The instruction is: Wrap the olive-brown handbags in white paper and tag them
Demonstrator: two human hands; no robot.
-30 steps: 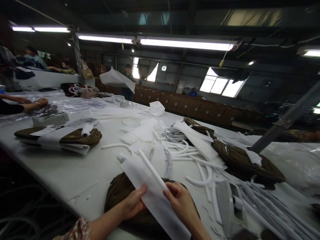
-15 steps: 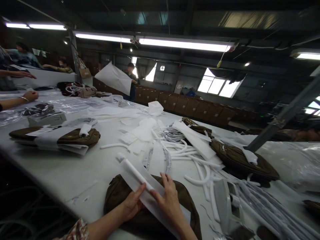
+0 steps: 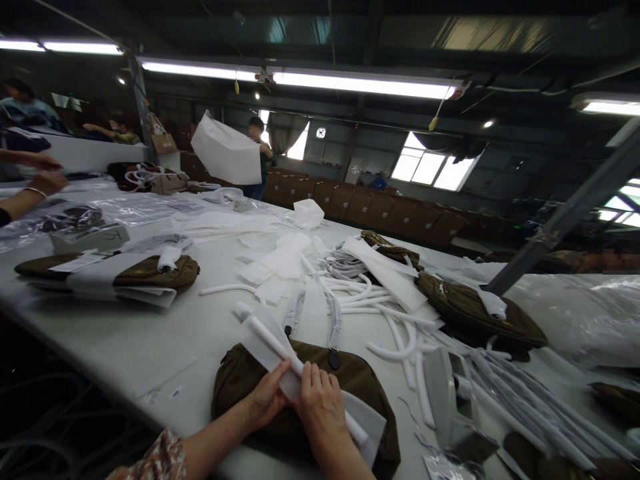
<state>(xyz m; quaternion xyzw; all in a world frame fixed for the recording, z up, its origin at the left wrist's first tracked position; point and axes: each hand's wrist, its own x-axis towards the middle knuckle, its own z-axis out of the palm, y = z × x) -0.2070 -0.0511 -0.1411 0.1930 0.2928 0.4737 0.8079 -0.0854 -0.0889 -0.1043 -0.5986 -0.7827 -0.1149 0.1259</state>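
Observation:
Both hands are closed on a white foam tube (image 3: 267, 337) with a thin white sheet (image 3: 371, 427) around it. My left hand (image 3: 270, 397) pinches its lower left side with the thumb on top. My right hand (image 3: 321, 400) wraps over the tube just to the right, fingers bent around it. Beneath them lies an olive-brown handbag (image 3: 367, 385) on the table. The bag's handle (image 3: 334, 320), covered in pale wrapping, stands up behind the tube and ends in a dark tab.
White foam tubes (image 3: 400, 333) and thin sheets (image 3: 285, 260) are heaped beyond the bag. A wrapped olive bag (image 3: 135, 270) lies left, another olive bag (image 3: 480, 313) right. A tape dispenser (image 3: 450, 393) stands at right. Co-worker's hands (image 3: 47, 180) are at far left.
My right hand has turned from lying open along the tube to wrapping over it. The sheet is now folded more around the tube. Far off, a person's large white sheet has shifted.

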